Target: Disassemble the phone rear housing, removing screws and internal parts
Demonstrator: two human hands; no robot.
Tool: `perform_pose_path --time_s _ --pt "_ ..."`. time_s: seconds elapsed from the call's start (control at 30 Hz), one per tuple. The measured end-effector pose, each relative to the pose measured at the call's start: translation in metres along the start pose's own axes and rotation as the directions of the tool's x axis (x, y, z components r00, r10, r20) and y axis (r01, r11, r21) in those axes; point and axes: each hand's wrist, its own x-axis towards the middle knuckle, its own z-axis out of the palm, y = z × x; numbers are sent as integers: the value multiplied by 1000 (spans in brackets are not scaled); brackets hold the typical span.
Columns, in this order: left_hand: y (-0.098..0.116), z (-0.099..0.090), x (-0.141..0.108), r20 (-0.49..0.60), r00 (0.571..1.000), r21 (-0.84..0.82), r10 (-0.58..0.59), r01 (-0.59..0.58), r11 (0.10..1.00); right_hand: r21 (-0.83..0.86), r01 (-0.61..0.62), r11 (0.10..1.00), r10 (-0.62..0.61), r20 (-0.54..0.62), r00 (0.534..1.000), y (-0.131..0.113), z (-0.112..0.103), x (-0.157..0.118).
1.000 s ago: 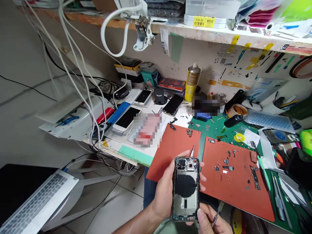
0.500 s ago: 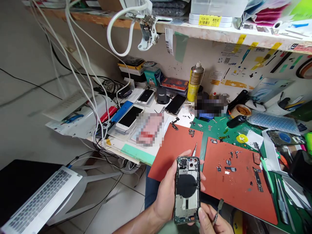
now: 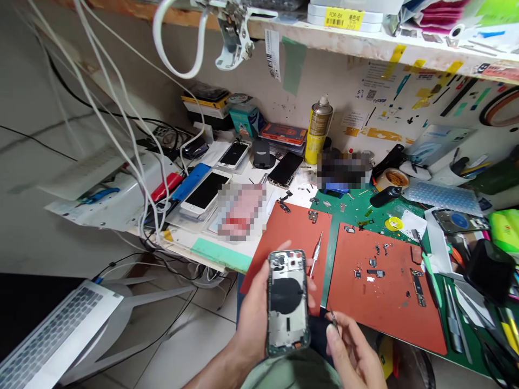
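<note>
An opened phone housing (image 3: 288, 327) lies in my left hand (image 3: 252, 316), back shell tilted up toward me, with a black round patch inside. My thumb is along its left edge and fingertips show past its right edge. My right hand (image 3: 354, 351) is to the right of the housing, apart from it, pinching a thin metal pry tool (image 3: 333, 315) that I see nearly end-on. Beyond the housing, a silver precision screwdriver (image 3: 316, 253) rests on the left orange mat (image 3: 298, 227).
Small phone parts and a narrow circuit board (image 3: 417, 287) lie on the right orange mat (image 3: 385, 324). Tweezers (image 3: 453, 319) lie at the right. Several phones, a spray can (image 3: 319, 129) and boxes stand behind. White cables (image 3: 117, 97) hang left, above a laptop (image 3: 77, 329).
My right hand has drawn back from the housing's lower right corner, pry tool still in it. The view has shifted slightly, and the housing's upper end looks brighter.
</note>
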Motion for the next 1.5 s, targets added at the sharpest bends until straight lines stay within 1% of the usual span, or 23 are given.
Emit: perform_pose_path --time_s 0.07,0.1,0.17,0.2,0.27,0.33,0.4,0.43,0.53,0.73,0.9,0.97,1.0,1.03,1.07,1.1,1.13,1.17,1.2,1.27,1.33,1.4,1.5 --pt "8 -6 -2 -93 994 52 52 -48 998 -186 133 974 -133 11 991 -7 -6 17" --pt "11 -9 -2 -116 991 71 62 -54 996 -279 216 936 -214 40 976 -10 -8 25" --pt "12 -17 -3 -115 992 80 46 -36 996 -435 353 828 -351 88 932 -13 -8 41" --pt "11 -21 -4 -106 994 72 32 -24 997 -509 387 769 -401 88 912 -14 -6 47" --pt "8 -28 -4 -82 997 46 8 -4 999 -662 392 639 -476 59 877 -13 3 57" --pt "5 -33 -4 -60 998 25 -4 5 1000 -794 365 486 -509 82 857 -14 13 65" --pt "3 -36 -4 -39 999 11 -16 16 1000 -869 334 367 -502 117 857 -16 23 72" --pt "3 -37 -4 -29 999 5 -21 21 1000 -888 319 332 -491 126 862 -17 26 74" --pt "4 -39 -4 6 999 -12 -33 33 999 -905 301 300 -474 132 871 -23 33 80" --pt "4 -40 -4 77 996 -23 -42 44 999 -916 298 267 -453 154 878 -26 35 81" --pt "2 -40 -2 70 995 -51 -70 74 996 -912 303 275 -452 155 878 -25 33 81" --pt "2 -40 -1 60 996 -76 -67 71 995 -882 326 340 -495 127 860 -26 30 75" --pt "2 -40 -1 59 996 -90 -60 65 994 -834 367 412 -513 120 850 -27 29 69" --pt "2 -41 0 62 997 -106 -46 53 993 -753 415 511 -510 123 851 -28 27 62" --pt "2 -41 0 65 997 -123 -34 42 992 -638 448 626 -473 147 869 -28 27 54" --pt "2 -42 0 65 998 -137 -22 31 990 -502 446 741 -401 202 893 -29 27 45" --pt "2 -43 0 62 998 -146 -10 19 989 -374 394 839 -302 283 910 -29 28 37" --pt "3 -44 0 58 998 -151 5 4 989 -269 305 914 -195 370 908 -29 30 30" --pt "3 -46 0 57 998 -148 15 -6 989 -189 204 960 -102 445 890 -29 33 23" --pt "3 -48 0 64 998 -135 30 -21 991 -72 37 997 9 549 836 -27 40 15" --pt "3 -50 0 92 995 -129 35 -23 991 10 -69 998 49 596 801 -26 44 12" --pt "4 -52 0 128 991 -131 34 -17 991 66 -105 992 43 611 790 -26 46 11" --pt "4 -52 1 171 985 -123 22 -1 992 100 -100 990 22 593 805 -28 46 10"
